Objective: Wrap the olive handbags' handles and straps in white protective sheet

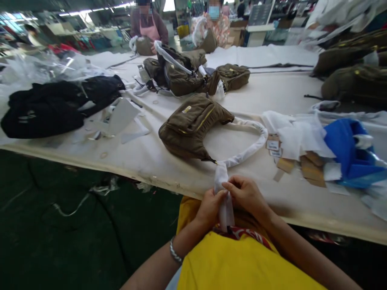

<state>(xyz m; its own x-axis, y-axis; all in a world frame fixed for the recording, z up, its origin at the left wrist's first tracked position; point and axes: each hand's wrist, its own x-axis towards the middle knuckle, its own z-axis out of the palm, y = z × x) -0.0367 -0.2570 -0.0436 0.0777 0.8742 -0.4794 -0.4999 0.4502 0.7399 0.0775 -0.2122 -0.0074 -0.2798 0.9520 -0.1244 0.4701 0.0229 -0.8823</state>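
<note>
On the white bench [281, 94], the curved brown fabric bag [188, 123] has its looped strap [263, 135] white-wrapped, while left hand [209, 207] and right hand [247, 193] pinch a thin white strip [221, 176], seemingly unfinished

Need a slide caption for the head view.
Left hand and right hand hold white wrap beside a brown bag with white-covered strap on a table.

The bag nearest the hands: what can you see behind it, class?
Behind the bag, other brown bags lie heaped on the table, one with a white-wrapped strap. The patch of table that the near bag covers cannot be seen.
</note>
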